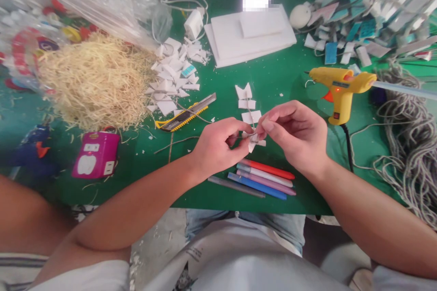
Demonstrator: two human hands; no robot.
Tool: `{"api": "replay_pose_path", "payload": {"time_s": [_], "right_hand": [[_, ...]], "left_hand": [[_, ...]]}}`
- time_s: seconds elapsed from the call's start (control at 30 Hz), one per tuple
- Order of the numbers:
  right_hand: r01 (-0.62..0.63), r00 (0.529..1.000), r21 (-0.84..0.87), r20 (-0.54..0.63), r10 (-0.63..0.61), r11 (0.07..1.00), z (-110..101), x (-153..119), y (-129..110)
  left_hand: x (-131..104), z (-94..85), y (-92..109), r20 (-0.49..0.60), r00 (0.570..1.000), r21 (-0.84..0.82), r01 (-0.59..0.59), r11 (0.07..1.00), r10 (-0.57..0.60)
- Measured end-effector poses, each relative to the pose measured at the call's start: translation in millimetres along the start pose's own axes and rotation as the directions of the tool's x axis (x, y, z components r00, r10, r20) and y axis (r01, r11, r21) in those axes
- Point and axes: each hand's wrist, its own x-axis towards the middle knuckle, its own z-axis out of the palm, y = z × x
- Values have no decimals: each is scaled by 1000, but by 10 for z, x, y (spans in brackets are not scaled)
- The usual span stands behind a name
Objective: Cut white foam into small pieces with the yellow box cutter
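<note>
Both hands meet over the middle of the green table, pinching a thin grey cord [248, 104]. My left hand [220, 145] has thumb and fingers closed on it, with a loose end trailing off to the left. My right hand [297, 134] grips the same cord between thumb and fingertips. Small white foam-like pieces [251, 117] sit along the cord, running away from me. Another white piece [260, 143] lies just under the fingertips, partly hidden. Several coloured pens [268, 170] lie side by side right below the hands.
A yellow cutter knife [186, 113] with its blade out lies left, near white scraps [167, 77] and straw [99, 79]. A glue gun [336, 84] stands right, beside tangled grey cord [406, 145]. White boards [225, 43] lie behind; a purple box [95, 154] sits left. Another person's arm [30, 213] is far left.
</note>
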Motion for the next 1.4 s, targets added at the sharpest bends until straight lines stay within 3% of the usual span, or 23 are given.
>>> {"api": "replay_pose_path", "payload": {"time_s": [0.2,0.37,0.67,0.8,1.0,1.1,1.3,1.4], "right_hand": [[26,1000,33,16,-27,999,-4,-4,5],[87,996,33,-8,-87,996,10,6,-21],[255,945,-38,-201,-257,966,25,-1,3],[220,950,-29,-222,-221,975,16,-2,1],[125,984,-69,-117,-133,990,-16,-16,-2],[54,995,-99,-81,-62,994,-23,-32,1],[-40,992,-172,-122,20,984,-21,8,-16],[-128,990,-252,-93,108,959,-39,45,-17]], "left_hand": [[2,-5,-2,16,1000,23,-25,999,25],[3,-11,6,40,999,23,21,1000,-22],[-10,12,-8,15,1000,10,26,1000,-26],[1,26,3,21,988,-175,155,972,-154],[31,19,45,124,916,-428,396,812,-381],[47,9,55,158,896,-490,435,755,-414],[94,-23,-5,209,851,-653,488,579,-482],[118,-43,-36,234,829,-652,521,551,-507]]}}
